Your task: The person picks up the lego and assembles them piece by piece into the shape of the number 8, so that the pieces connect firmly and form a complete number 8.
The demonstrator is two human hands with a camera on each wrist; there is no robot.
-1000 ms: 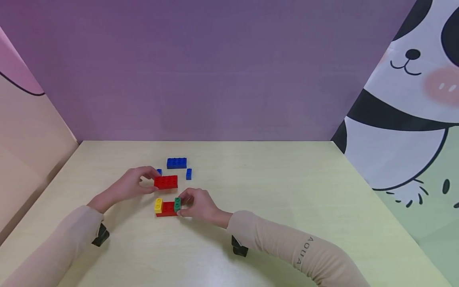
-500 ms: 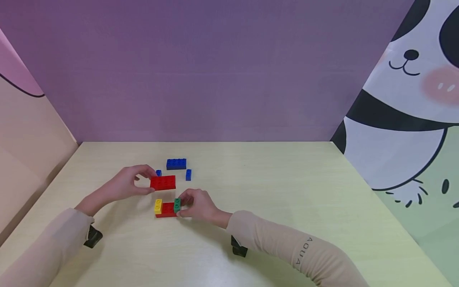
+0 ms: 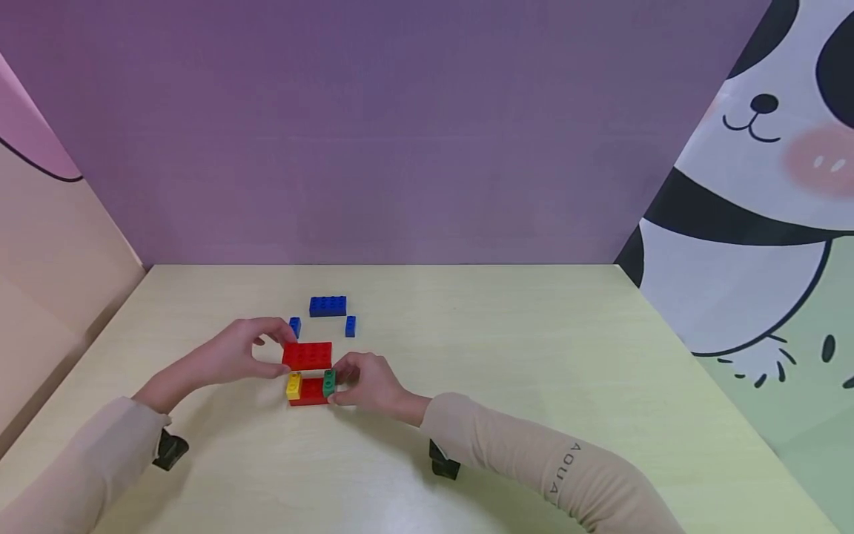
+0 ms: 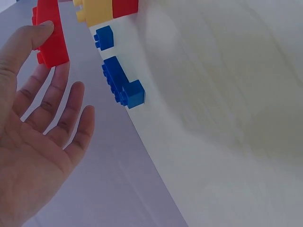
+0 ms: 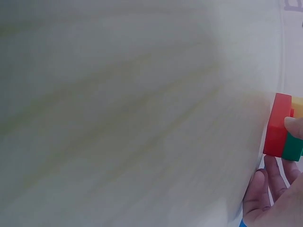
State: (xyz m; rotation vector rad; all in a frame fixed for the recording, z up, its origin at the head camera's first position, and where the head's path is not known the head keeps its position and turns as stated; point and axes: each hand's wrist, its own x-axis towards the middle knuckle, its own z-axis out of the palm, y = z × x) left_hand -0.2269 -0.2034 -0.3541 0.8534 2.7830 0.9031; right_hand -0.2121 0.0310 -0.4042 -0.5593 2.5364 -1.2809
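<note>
My left hand (image 3: pixel 233 354) pinches a red brick (image 3: pixel 308 356) by its left end, between thumb and fingers. That brick is held above the table, just behind and over a small assembly. The assembly is a lower red brick (image 3: pixel 311 391) with a yellow brick (image 3: pixel 294 386) on its left end and a green brick (image 3: pixel 330 383) on its right end. My right hand (image 3: pixel 373 386) grips the assembly at the green end, its thumb on the near side. In the left wrist view the held red brick (image 4: pixel 52 35) hangs apart from the yellow brick (image 4: pixel 98 12).
Behind the hands lie a long blue brick (image 3: pixel 328 306) and two small blue bricks, one on the right (image 3: pixel 350 326) and one by the left fingers (image 3: pixel 295 326). A purple panel (image 3: pixel 380 148) stands at the table's (image 3: pixel 534 356) back edge.
My left hand first drew the red brick slightly left, then brought it nearer to me and right, close over the assembly. The right hand has kept its place at the green end.
</note>
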